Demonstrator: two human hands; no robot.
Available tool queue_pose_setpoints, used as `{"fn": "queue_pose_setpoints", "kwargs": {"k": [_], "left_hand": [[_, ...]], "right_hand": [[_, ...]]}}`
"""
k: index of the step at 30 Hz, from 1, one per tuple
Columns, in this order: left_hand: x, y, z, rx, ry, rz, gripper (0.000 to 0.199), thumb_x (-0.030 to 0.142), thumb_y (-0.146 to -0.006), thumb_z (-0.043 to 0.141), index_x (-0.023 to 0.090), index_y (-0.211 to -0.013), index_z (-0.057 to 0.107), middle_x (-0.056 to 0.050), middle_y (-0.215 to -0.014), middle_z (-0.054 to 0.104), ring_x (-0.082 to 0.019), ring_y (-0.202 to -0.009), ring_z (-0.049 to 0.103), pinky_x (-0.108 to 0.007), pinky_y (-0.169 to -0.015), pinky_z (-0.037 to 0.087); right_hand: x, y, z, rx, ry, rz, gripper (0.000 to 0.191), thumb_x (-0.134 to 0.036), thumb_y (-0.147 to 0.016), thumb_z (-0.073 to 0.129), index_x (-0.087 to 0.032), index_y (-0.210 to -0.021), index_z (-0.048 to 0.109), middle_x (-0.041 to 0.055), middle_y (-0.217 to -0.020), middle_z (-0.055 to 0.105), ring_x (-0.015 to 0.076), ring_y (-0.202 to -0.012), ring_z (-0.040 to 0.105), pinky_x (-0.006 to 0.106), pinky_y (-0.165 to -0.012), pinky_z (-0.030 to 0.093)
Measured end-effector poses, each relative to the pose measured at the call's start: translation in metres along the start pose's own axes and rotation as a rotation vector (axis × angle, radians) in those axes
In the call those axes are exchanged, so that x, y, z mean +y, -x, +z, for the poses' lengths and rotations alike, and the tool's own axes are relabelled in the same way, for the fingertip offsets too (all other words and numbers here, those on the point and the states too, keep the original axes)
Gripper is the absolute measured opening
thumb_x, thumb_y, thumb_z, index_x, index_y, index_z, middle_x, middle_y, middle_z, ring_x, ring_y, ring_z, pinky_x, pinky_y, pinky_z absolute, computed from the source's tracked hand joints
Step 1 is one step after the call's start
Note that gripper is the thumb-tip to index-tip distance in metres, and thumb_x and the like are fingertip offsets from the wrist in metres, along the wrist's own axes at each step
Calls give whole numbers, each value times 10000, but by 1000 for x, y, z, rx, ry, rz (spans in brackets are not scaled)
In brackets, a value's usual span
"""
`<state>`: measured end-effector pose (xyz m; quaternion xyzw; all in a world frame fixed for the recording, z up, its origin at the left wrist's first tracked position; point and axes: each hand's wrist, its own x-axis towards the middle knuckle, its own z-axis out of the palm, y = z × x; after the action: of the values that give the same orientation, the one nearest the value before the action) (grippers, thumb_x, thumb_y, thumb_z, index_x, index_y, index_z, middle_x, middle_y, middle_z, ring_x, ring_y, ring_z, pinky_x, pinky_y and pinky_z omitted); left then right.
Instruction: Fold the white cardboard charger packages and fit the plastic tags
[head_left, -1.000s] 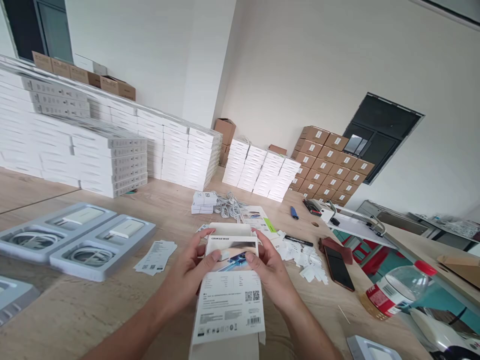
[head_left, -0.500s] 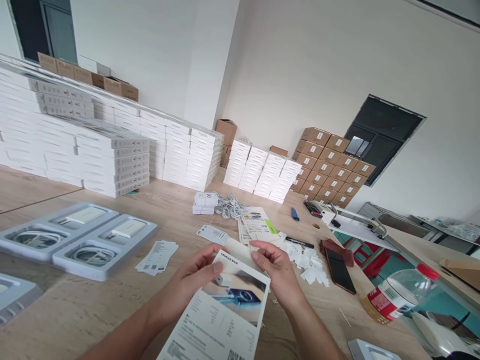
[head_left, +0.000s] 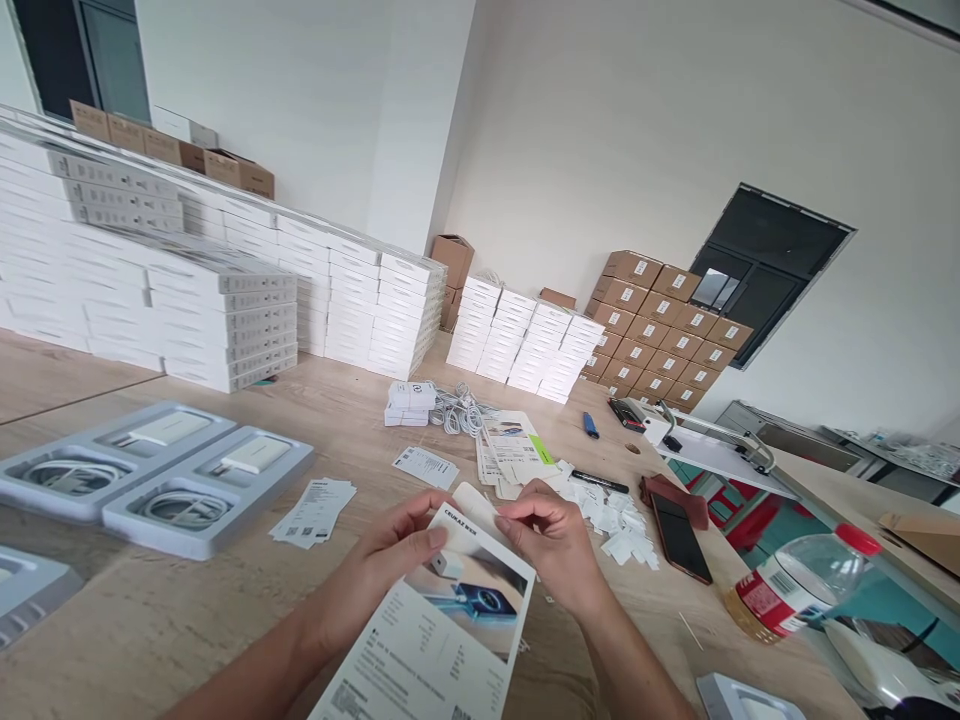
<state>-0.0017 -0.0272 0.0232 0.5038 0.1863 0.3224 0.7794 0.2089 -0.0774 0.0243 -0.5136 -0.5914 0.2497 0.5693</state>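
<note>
Front and centre: printed CEUKAZ box (head_left: 450, 625), tilted, held above the wood-grain table (head_left: 352, 430). Left hand (head_left: 396, 548) half-curled, thumb on its face, gripping the left edge; right hand (head_left: 553, 550) nearly closed, pinching the far-end flap (head_left: 477, 502). Right side: bottle (head_left: 787, 590), red cap, amber liquid in the bottom; then phone (head_left: 681, 535). Paper scraps (head_left: 628, 547) and black marker (head_left: 600, 482) clutter the space beyond the right hand. Left: two pale trays (head_left: 225, 527) side by side, each holding a white charger (head_left: 256, 453) and coiled cable (head_left: 185, 508). Further: bundled cables (head_left: 459, 408), white box stacks (head_left: 225, 325), brown cartons (head_left: 651, 332) by the wall (head_left: 570, 130).
</note>
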Motion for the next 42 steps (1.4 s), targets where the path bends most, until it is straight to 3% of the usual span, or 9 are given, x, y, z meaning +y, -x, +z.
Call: {"fn": "queue_pose_setpoints", "kwargs": {"k": [7, 12, 15, 17, 21, 24, 29, 34, 42], "left_hand": [[0, 2, 1, -78, -125, 41, 283, 378, -842, 652, 222, -1075, 685, -23, -862, 649, -163, -752, 578, -242, -671, 447], [-2, 3, -2, -54, -203, 83, 304, 379, -870, 617, 238, -1135, 661, -23, -885, 649, -173, -787, 583, -243, -683, 451], [0, 2, -4, 21, -205, 111, 322, 382, -863, 622, 243, -1152, 655, -31, -907, 662, -205, -847, 606, -261, -721, 468], [3, 2, -4, 23, -204, 105, 326, 389, -849, 635, 240, -1138, 664, -33, -913, 669, -212, -852, 612, -267, -728, 475], [8, 3, -1, -69, -186, 58, 316, 399, -849, 633, 241, -1119, 675, -34, -928, 675, -195, -804, 609, -266, -710, 471], [10, 4, 0, -89, -197, 56, 300, 391, -853, 630, 242, -1109, 678, -34, -926, 674, -189, -810, 601, -257, -709, 461], [8, 4, -3, -105, -222, 58, 271, 378, -861, 627, 231, -1083, 675, -28, -896, 654, -170, -784, 574, -250, -687, 446], [4, 3, -3, -114, -275, 90, 251, 355, -878, 615, 229, -1093, 646, -24, -919, 640, -159, -815, 561, -245, -716, 442], [1, 5, -4, -68, -218, 17, 500, 375, -884, 599, 340, -1330, 375, 1, -948, 597, -184, -836, 593, -292, -718, 471]], "right_hand": [[5, -2, 1, 13, -431, 413, 327, -430, -627, 836, -159, -612, 654, -28, -575, 571, 104, -529, 458, 245, -539, 341], [3, 1, 9, -40, -618, 587, 402, -325, -508, 910, -167, -767, 647, -8, -669, 665, 133, -572, 568, 250, -581, 422], [2, 1, 13, -75, -713, 661, 452, -397, -574, 876, -165, -899, 664, 23, -758, 702, 175, -675, 634, 291, -679, 479], [5, 0, 12, 3, -711, 695, 427, -514, -654, 801, -162, -857, 669, 26, -718, 695, 183, -658, 631, 297, -652, 479], [10, -2, 4, 87, -660, 670, 365, -481, -660, 807, -157, -722, 650, 14, -636, 664, 168, -592, 590, 284, -589, 451], [8, -1, 0, 16, -688, 640, 324, -368, -608, 864, -157, -710, 641, 0, -626, 659, 151, -572, 573, 270, -579, 436], [0, 0, 0, -199, -719, 622, 415, -347, -616, 863, -143, -936, 695, 49, -821, 724, 173, -723, 642, 283, -684, 472], [4, 1, -3, -244, -487, 594, 345, -368, -576, 879, -119, -771, 738, 42, -689, 712, 138, -572, 585, 255, -583, 411], [-12, 0, -13, -332, -225, 383, 290, -419, -685, 801, -148, -778, 762, 11, -685, 683, 123, -597, 532, 247, -587, 370]]}}
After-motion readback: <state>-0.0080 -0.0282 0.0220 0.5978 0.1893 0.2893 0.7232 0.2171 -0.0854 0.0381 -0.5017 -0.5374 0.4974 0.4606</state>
